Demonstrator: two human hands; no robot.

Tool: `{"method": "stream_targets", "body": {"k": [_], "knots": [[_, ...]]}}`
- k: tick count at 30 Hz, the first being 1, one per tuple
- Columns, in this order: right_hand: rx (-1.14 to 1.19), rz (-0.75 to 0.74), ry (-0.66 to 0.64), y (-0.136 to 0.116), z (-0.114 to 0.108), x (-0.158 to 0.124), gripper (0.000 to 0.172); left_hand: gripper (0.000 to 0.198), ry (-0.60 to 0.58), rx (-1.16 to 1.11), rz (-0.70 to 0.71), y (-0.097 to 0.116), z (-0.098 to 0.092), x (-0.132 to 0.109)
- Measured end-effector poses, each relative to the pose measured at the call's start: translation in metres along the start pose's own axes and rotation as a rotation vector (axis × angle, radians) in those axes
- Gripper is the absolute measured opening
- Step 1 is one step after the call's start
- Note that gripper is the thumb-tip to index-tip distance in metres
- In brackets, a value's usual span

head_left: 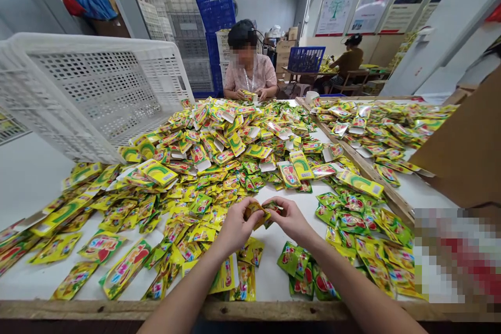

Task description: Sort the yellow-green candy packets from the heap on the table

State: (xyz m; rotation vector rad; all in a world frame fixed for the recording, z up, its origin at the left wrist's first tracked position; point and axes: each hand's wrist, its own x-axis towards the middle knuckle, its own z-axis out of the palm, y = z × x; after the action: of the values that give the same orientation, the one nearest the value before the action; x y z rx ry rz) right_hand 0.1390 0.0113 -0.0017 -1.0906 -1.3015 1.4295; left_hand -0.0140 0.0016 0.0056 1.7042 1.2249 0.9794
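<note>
Near the middle of the white table [270, 271], my left hand [235, 225] is closed on a yellow candy sachet [263, 219], thumb over it. Close beside it, my right hand [293, 221] pinches a green sachet [273, 209], partly hidden by the fingers. Whether the two sachets touch is hard to tell. Green watermelon-print sachets [300, 266] lie below my right wrist, and yellow sachets [245, 282] below my left. Further green sachets [354, 219] are spread to the right. Ahead rises a heap of small yellow and green printed boxes [235, 141], several with open flaps.
A white plastic crate [97, 52] lies tipped on the left. A wooden divider strip [364, 167] separates a second pile of boxes [364, 120]. A brown cardboard panel [462, 146] juts in from the right. Across the table a person [250, 70] handles a box; another person sits behind.
</note>
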Motion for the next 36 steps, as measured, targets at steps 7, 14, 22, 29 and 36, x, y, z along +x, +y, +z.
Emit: {"method": "stream_targets", "body": {"k": [7,14,22,29,36], "knots": [[-0.098,0.150,-0.092,0.000,-0.010,0.002,0.034,0.012,0.021,0.174,0.076,0.005,-0.005,-0.001],[0.133,0.151,0.061,-0.001,0.005,0.001,0.041,0.029,0.011,0.063,0.079,-0.001,-0.002,-0.001],[0.114,0.247,-0.139,-0.007,0.003,-0.010,0.046,0.024,0.016,0.095,0.067,0.005,0.005,-0.007],[-0.082,0.218,-0.237,-0.023,-0.001,-0.016,0.046,0.027,0.103,0.366,0.080,0.006,-0.052,0.022],[-0.223,0.052,-0.115,-0.007,-0.007,-0.009,0.049,0.071,0.627,1.119,-0.705,-0.033,-0.179,0.068]]}}
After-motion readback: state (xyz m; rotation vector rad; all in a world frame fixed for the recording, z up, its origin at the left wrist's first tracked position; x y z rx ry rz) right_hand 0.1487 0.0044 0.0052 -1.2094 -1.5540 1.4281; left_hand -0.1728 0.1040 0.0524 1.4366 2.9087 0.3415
